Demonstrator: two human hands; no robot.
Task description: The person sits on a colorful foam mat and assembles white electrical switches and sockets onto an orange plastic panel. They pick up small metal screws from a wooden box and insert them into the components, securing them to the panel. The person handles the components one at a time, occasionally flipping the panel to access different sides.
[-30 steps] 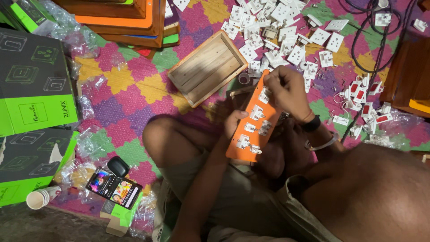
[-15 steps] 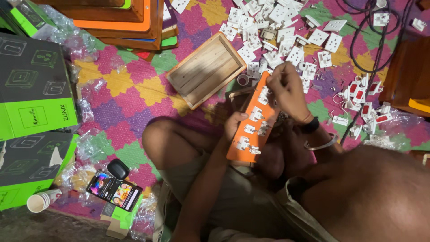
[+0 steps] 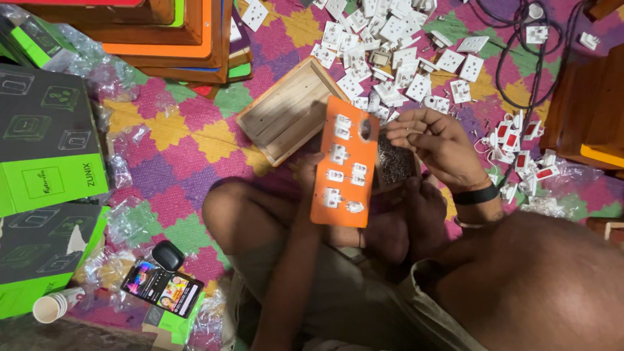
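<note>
Head view: a person sits cross-legged on a patchwork mat (image 3: 175, 140) of pink, yellow, green and purple diamonds. The left hand (image 3: 305, 172) grips the orange switch panel (image 3: 344, 162) from behind, its fingers mostly hidden by the board, and holds it upright and slightly tilted over the crossed legs. The panel carries several white sockets and switches and has one open round hole near its top edge. The right hand (image 3: 435, 143) is just beside the panel's upper right edge, fingers curled narrowly as if pinching something small; what it pinches is too small to tell. A black band (image 3: 476, 195) sits on that wrist. Under this hand lies a dark heap of small screws (image 3: 394, 166).

Just behind the panel an empty wooden box (image 3: 286, 110) lies on the mat. Beyond it spreads a loose pile of white socket modules (image 3: 390, 45), and to the right a smaller scatter of red-and-white switches (image 3: 520, 146) beside black cable (image 3: 520, 58). A stack of wooden frames (image 3: 162, 39) with orange and green faces stands at the top left. Green and black cartons (image 3: 45, 149) line the left edge among crumpled clear plastic bags (image 3: 123, 224). Near the person's knee lie a lit phone (image 3: 162, 286), a small black case (image 3: 167, 255) and stacked paper cups (image 3: 51, 307).
</note>
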